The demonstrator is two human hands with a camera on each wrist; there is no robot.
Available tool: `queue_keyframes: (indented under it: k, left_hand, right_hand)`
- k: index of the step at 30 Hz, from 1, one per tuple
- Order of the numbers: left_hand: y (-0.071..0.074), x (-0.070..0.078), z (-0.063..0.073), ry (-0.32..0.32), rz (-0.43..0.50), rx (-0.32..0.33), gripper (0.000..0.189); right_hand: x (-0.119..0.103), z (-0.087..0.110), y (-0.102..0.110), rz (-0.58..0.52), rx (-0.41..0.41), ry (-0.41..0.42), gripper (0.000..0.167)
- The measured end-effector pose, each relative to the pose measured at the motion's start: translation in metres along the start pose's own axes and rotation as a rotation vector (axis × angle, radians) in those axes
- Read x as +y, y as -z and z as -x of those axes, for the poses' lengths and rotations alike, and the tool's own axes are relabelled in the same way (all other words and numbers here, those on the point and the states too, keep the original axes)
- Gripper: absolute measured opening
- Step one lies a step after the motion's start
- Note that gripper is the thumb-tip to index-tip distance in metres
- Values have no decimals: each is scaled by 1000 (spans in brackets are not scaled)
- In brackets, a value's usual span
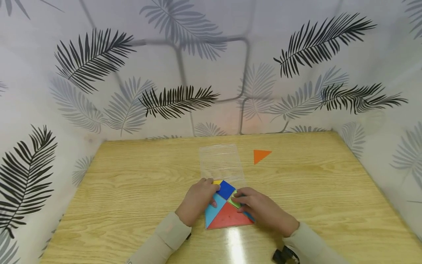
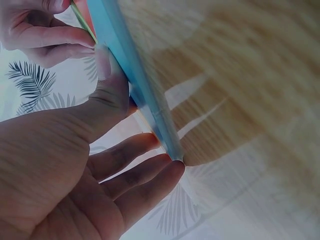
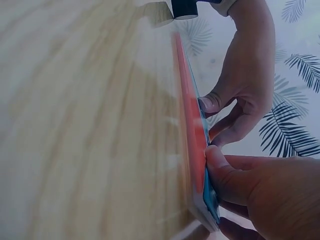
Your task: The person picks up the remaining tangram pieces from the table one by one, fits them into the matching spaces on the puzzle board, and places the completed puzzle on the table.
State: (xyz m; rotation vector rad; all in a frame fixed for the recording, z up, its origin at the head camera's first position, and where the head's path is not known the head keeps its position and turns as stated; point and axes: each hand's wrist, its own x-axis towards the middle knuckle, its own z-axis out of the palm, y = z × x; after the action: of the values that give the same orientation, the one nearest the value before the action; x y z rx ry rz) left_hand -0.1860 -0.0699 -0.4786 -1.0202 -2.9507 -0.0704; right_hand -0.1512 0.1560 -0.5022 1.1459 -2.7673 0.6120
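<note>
A tangram tray (image 1: 211, 228) lies on the table with coloured pieces in it: a red triangle (image 1: 229, 216), a light-blue triangle (image 1: 211, 214), a dark-blue square (image 1: 225, 190) and a bit of yellow (image 1: 217, 182). My left hand (image 1: 199, 198) grips the tray's left side, thumb over the light-blue triangle and fingers along the far edge. A green piece (image 1: 234, 201) is pinched by my right hand (image 1: 260, 207) beside the square; its thin edge stands up in the left wrist view. Another blue piece (image 1: 249, 216) shows partly beneath the right hand.
Beyond the tray, its clear plastic lid (image 1: 221, 157) lies flat. An orange triangle (image 1: 262, 156) sits apart, to the right of the lid. The wooden table (image 1: 141, 172) meets a leaf-patterned curtain (image 1: 211, 73) at the back and sides.
</note>
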Motion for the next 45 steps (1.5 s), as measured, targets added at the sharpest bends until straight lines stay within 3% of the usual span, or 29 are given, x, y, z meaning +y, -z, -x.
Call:
queue_keyframes:
  k: [21,45]
  left_hand:
    - [3,0,0,-3,-12,8,39]
    - [2,2,1,0,-1,-9,37]
  right_hand:
    - [-3,-8,-1,-39,20,28,25]
    - [-8,-12,-3,-81,4,-51,21]
